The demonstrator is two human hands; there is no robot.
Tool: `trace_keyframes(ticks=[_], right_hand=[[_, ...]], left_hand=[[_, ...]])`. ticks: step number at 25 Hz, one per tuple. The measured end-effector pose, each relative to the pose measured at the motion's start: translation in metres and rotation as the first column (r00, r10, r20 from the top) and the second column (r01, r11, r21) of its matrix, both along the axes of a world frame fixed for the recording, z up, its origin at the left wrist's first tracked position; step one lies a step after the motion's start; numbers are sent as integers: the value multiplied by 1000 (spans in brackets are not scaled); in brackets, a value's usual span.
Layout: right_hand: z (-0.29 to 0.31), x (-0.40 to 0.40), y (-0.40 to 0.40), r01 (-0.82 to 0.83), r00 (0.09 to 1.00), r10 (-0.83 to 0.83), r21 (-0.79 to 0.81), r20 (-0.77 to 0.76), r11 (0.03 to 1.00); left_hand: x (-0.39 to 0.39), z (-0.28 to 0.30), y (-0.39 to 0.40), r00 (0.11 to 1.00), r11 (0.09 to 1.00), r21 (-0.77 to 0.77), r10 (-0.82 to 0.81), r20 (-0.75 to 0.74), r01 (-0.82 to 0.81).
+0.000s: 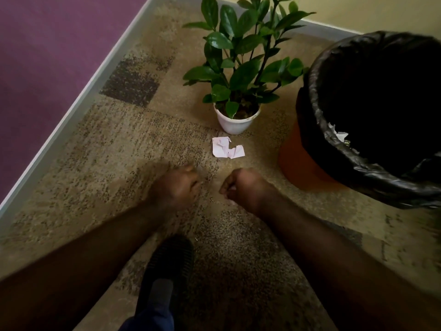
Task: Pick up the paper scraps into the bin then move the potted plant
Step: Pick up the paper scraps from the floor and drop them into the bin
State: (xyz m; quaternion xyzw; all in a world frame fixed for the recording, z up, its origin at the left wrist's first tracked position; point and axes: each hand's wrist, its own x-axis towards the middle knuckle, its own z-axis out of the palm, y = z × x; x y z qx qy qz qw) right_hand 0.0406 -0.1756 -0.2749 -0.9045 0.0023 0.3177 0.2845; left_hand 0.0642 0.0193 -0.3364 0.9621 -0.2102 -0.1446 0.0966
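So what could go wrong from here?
The paper scrap lies right against the potted plant, so a hasty grab might knock the white pot. Both hands are motion-blurred; the right hand seems to pinch something pale, which could drop short of the bin. The left hand hovers over the carpet.

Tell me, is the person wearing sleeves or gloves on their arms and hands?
No. Both forearms are bare as far as the picture shows, with no sleeves, and the left hand and right hand wear no gloves. No watch or bracelet shows. The left hand is blurred.
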Motion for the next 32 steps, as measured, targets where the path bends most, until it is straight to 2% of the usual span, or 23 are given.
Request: trace_keyframes(ticks=[2, 4, 7, 10, 13, 15, 19, 23, 25, 29, 32], right_hand=[[46, 5, -2, -32, 998, 28, 60, 56, 998], [94, 9, -12, -39, 991, 28, 90, 128, 995], [165, 11, -48, 25, 946, -67, 136, 316, 990], [202, 8, -100, 180, 843, -218, 124, 492, 976], [195, 12, -153, 458, 726, -468, 154, 504, 875], [179, 11, -173, 577, 691, -526, 60, 497, 814], [151, 3, -178, 661, 669, -555, -55, 494, 748], [133, 3, -176, 681, 700, -601, -106, 385, 725], [128, 1, -174, 675, 707, -594, -112, 384, 730], [131, -1, -170, 666, 703, -572, -111, 422, 738], [138, 2, -165, 664, 654, -499, -115, 568, 739]], left_hand=[[10, 37, -13, 985, 981, -162, 125, 122, -105], [23, 77, -30, 955, 942, -309, 204, 214, -132], [39, 132, -64, 933, 856, -517, 196, 303, -13], [44, 170, -107, 923, 787, -603, 126, 364, 131], [38, 185, -153, 939, 784, -596, 49, 340, 175], [32, 185, -179, 941, 815, -538, -24, 339, 214], [30, 182, -221, 933, 878, -407, -108, 345, 252], [35, 182, -245, 961, 946, -254, -141, 237, 201], [36, 180, -244, 965, 935, -292, -136, 226, 200], [39, 176, -211, 964, 837, -531, 13, 265, 134], [51, 164, -166, 955, 749, -659, 140, 262, 71]])
